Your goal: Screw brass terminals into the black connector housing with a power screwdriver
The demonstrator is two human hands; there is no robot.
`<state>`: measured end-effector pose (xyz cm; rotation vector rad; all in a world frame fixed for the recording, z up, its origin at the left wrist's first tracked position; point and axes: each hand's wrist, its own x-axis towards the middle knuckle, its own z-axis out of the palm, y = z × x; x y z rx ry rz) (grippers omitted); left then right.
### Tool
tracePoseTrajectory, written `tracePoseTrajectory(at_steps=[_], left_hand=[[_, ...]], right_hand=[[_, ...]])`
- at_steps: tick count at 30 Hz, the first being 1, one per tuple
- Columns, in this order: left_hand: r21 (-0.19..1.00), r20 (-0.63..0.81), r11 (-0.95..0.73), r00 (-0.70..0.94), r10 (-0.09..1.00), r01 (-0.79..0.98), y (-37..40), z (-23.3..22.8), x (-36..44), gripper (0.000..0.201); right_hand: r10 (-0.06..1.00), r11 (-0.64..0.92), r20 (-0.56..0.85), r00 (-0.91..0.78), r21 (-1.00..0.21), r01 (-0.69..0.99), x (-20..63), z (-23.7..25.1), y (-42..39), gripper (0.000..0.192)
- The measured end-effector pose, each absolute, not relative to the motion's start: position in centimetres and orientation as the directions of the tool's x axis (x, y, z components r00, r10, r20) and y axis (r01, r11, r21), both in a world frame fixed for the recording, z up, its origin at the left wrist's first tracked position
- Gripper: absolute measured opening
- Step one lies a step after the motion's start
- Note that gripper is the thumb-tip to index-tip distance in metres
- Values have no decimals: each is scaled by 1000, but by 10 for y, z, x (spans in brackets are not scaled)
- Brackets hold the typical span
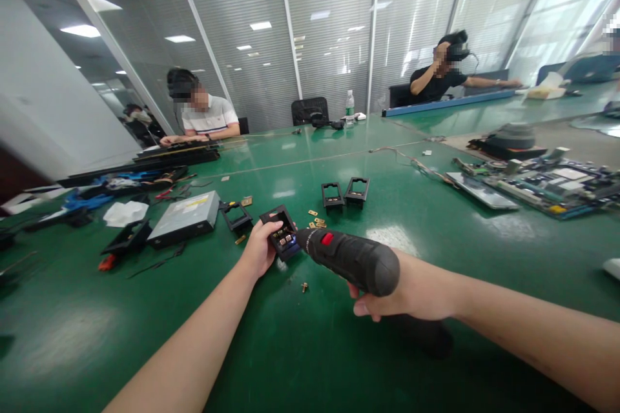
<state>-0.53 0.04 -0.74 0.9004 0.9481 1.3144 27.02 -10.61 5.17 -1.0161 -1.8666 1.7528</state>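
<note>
Hands at work over the green table (145, 335). We note the left hand (259, 248) with fingers clamped on a small black frame part (281, 232), and the right hand (407, 287) wrapped shut round a black electric screwdriver (349, 258), its tip meeting that part. Just beyond the part lie brass pieces (317, 219) and two more black frames (345, 193).
</note>
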Motion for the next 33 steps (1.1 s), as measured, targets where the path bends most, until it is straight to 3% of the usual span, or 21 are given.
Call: tracePoseTrajectory(at_steps=[16,22,33], left_hand=[[927,-59,60,12,998,-369,0,-9,-4,36],[919,-65,60,0,998,-390,-1,-10,-4,36],[924,-65,64,10,998,-378,-1,-8,-3,34]], right_hand=[[720,-25,-192,-667,-968,250,270,46,-107,36],[718,-21,-188,-670,-968,250,272,43,-107,45],[715,-14,-197,-671,-963,268,271,48,-107,34]])
